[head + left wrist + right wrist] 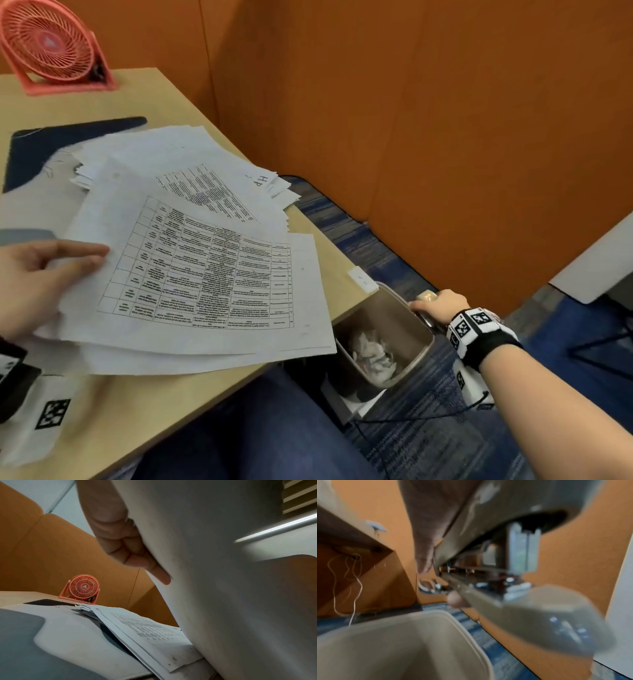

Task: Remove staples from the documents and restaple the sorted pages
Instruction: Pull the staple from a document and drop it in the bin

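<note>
Staple clearing under way — right hand [440,306] grips stapler [496,582] over waste bin [416,356].
Left hand [41,281] holds loose pages [205,274]; restapling looks undone.

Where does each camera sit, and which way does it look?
Head: looks down at the papers, the bin, both hands and the lap.
Left wrist: low over the desk, toward the fan; the left hand holds a sheet.
Right wrist: over the bin; the right hand grips a stapler.
Shared: fan, bin.
</note>
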